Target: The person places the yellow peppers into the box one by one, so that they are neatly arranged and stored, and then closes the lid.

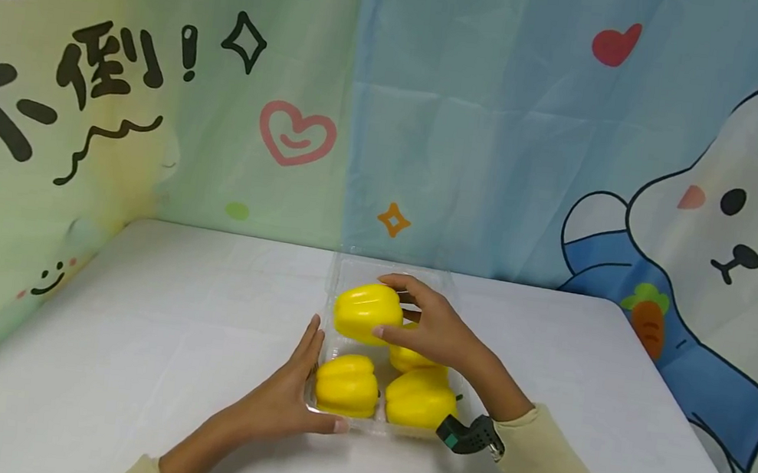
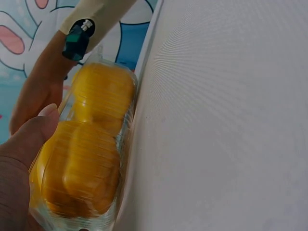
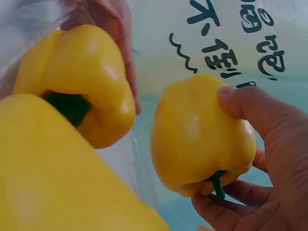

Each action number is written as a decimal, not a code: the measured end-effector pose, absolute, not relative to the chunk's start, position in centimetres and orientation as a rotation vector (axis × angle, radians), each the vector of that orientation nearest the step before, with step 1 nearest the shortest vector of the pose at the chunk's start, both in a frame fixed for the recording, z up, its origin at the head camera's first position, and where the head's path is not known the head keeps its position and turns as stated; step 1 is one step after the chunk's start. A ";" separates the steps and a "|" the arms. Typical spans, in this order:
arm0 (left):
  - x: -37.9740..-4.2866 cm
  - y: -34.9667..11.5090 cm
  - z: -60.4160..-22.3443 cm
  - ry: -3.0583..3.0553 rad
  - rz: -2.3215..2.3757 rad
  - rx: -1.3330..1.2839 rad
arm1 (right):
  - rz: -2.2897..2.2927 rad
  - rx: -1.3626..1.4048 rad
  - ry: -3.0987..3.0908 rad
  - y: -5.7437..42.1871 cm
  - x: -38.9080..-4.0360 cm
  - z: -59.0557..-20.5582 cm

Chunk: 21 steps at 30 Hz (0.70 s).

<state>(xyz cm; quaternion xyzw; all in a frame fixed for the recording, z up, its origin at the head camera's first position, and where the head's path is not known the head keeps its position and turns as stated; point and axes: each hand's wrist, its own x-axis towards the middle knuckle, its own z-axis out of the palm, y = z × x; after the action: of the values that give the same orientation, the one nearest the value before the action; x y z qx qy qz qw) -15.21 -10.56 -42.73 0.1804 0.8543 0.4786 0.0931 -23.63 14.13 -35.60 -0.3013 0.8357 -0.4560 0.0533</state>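
Observation:
My right hand holds a glossy yellow bell pepper over the back part of a clear plastic container. In the right wrist view, this pepper's green stem points down, with the thumb on one side and fingers on the other. Two yellow bell peppers sit along the container's front, one at left and one at right. Behind the right one, another pepper is partly hidden. My left hand rests against the container's front left corner, its fingers straight along the side and thumb along the front.
The container's transparent lid stands open at the back, close to the table's far edge. A white table lies under everything. Behind it hangs a printed cloth backdrop with cartoon figures. A dark wristband is on my right wrist.

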 end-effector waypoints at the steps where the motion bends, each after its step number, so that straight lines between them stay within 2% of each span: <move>1: -15.2 -10.5 -42.7 2.538 1.418 0.535 | -1.378 -0.931 2.537 14.0 -23.7 -35.7; 21: -15.2 -10.4 -42.5 2.532 1.427 0.532 | -1.208 -0.970 2.561 13.6 -23.8 -36.8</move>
<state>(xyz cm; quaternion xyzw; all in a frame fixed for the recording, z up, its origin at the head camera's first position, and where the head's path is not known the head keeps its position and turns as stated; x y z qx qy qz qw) -15.20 -10.38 -42.47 0.1793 0.8532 0.4809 0.0930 -23.80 13.63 -36.77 -0.3231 0.8533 -0.4025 0.0743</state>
